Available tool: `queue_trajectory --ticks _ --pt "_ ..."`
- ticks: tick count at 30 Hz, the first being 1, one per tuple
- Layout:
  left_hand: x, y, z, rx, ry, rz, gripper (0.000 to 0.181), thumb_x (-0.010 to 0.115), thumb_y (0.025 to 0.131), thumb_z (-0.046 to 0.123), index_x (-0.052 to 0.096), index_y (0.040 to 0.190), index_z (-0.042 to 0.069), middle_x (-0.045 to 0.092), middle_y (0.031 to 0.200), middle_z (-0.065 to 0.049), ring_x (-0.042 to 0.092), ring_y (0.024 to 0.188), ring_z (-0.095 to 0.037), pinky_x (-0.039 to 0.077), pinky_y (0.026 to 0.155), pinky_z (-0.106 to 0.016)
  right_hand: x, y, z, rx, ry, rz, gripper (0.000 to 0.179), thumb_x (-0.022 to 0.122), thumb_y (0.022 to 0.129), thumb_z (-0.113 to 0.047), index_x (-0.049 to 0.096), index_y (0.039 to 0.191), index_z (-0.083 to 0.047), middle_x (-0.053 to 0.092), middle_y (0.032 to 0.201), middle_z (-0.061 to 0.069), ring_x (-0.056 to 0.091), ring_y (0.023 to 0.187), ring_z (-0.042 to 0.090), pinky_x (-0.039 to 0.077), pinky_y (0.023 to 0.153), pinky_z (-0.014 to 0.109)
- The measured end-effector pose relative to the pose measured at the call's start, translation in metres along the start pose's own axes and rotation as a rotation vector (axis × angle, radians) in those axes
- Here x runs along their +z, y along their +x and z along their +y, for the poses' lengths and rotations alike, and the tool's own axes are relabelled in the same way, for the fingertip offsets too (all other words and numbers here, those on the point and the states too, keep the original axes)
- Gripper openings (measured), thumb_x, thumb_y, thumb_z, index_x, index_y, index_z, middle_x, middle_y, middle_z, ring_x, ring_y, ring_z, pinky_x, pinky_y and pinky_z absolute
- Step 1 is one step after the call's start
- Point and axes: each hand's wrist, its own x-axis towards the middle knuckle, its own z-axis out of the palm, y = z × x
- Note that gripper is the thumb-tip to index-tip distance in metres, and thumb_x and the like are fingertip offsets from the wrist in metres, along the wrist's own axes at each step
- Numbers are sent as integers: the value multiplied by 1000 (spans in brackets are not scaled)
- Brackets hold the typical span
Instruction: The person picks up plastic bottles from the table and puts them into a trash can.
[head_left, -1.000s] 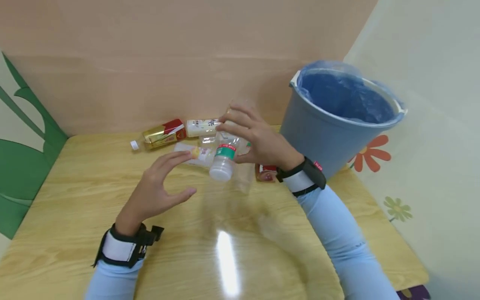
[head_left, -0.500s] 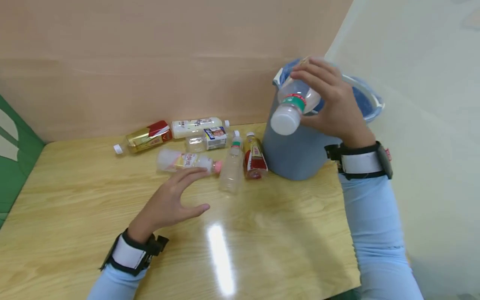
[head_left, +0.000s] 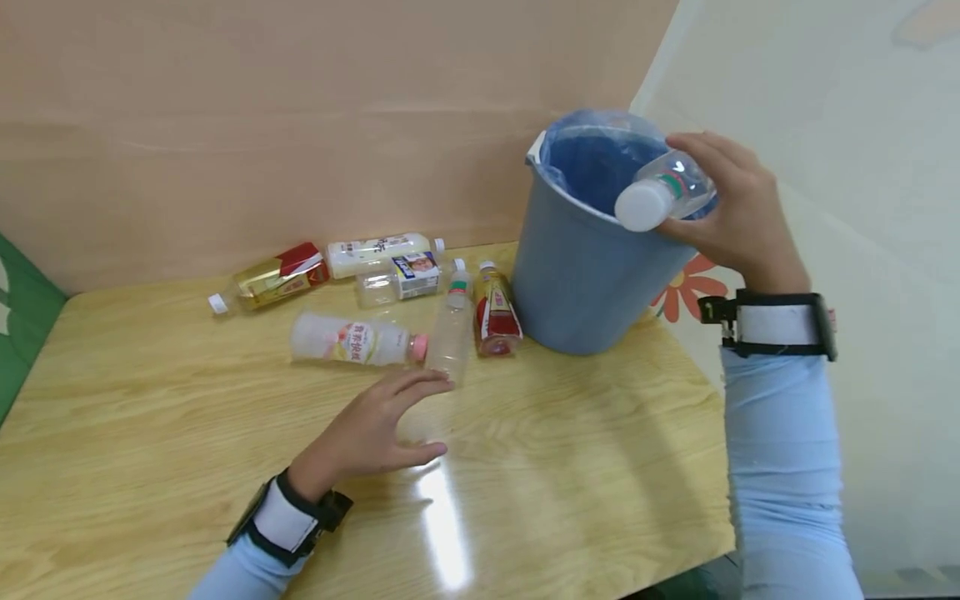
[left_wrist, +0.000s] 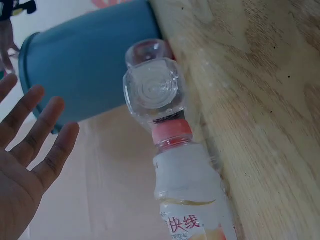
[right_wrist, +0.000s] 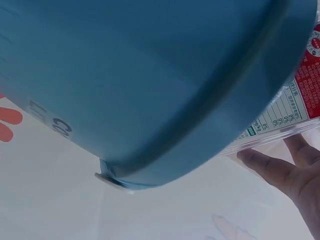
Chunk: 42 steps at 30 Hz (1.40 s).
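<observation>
My right hand [head_left: 738,212] grips a clear plastic bottle [head_left: 693,177] with a white cap and a green and red label, over the near right rim of a blue-grey bucket [head_left: 592,267]. In the right wrist view the bucket wall hides much of that bottle. Low over the table, my left hand [head_left: 375,429] holds nothing, its fingers spread and thumb apart. Nearest to it lie a slim clear bottle [head_left: 452,333] and a white bottle with a pink cap [head_left: 356,340]. The left wrist view shows the pink cap [left_wrist: 172,131] right by the clear bottle's base [left_wrist: 152,87].
A translucent blue bag [head_left: 558,167] lines the bucket. More bottles lie along the table's back: a gold one with a red label [head_left: 277,277], a white one [head_left: 378,252], a clear one [head_left: 405,279] and a red-and-gold one [head_left: 495,312]. Walls rise behind and to the right.
My right hand has carried the clear bottle from above the other bottles rightward to the bucket's rim. My left hand has shifted slightly right and nearer, still empty. The view has turned right.
</observation>
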Motion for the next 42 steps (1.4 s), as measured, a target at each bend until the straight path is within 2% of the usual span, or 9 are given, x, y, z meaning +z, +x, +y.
queue_trajectory --ticks 10,13,20,23,26,28,33,36,42 --pt "-9 -5 0 -47 41 55 65 72 75 46 53 130 17 54 134 -4 46 124 -19 48 100 -48 9 10 0 61 -5 -116 95 85 65 -24 35 146 -22 39 150 8 29 137 27 24 114 60" --pt "-14 -7 -3 -83 36 62 65 72 76 45 53 131 18 52 138 -5 44 126 -20 47 101 -50 12 9 -3 35 6 -108 97 86 63 -25 34 146 -23 39 150 8 28 137 25 23 115 58" --pt "-34 -14 -18 -160 34 106 66 73 76 42 51 133 17 51 138 -5 43 127 -22 45 101 -57 31 -2 -26 -273 74 77 84 87 53 -9 54 130 -4 54 135 21 39 131 29 32 112 54" --pt "-44 -23 -31 -202 46 128 66 75 76 38 51 133 15 51 137 -9 43 126 -25 46 99 -56 44 -10 -42 -377 107 116 69 83 66 -27 58 122 3 57 130 23 42 129 32 35 111 53" --pt "-57 -35 -48 -262 87 130 66 77 74 35 52 131 13 51 137 -12 43 126 -29 45 99 -59 59 -21 -57 -416 155 126 65 70 78 -47 61 118 4 58 127 24 44 127 32 38 109 51" --pt "-65 -42 -59 -322 104 100 67 79 73 34 53 130 12 51 137 -14 42 126 -32 43 100 -61 70 -26 -63 -430 191 115 63 64 82 -49 62 118 3 59 127 23 44 126 32 39 108 50" --pt "-78 -56 -87 -443 122 -51 73 80 71 31 50 133 9 46 140 -20 36 127 -40 37 100 -67 102 -36 -69 -451 260 29 51 78 73 -20 63 117 0 59 128 20 47 124 29 44 101 51" --pt "-80 -58 -100 -469 112 -129 74 80 71 27 48 134 7 42 143 -24 33 128 -43 36 101 -69 121 -43 -72 -427 307 -42 55 81 67 -11 63 118 -3 60 127 17 50 121 26 47 97 51" --pt "-78 -65 -119 -469 95 -243 67 82 67 15 55 127 2 48 137 -27 41 122 -45 39 98 -67 154 -63 -79 -330 430 -136 53 81 70 -14 64 119 -6 62 126 14 52 118 23 53 89 48"
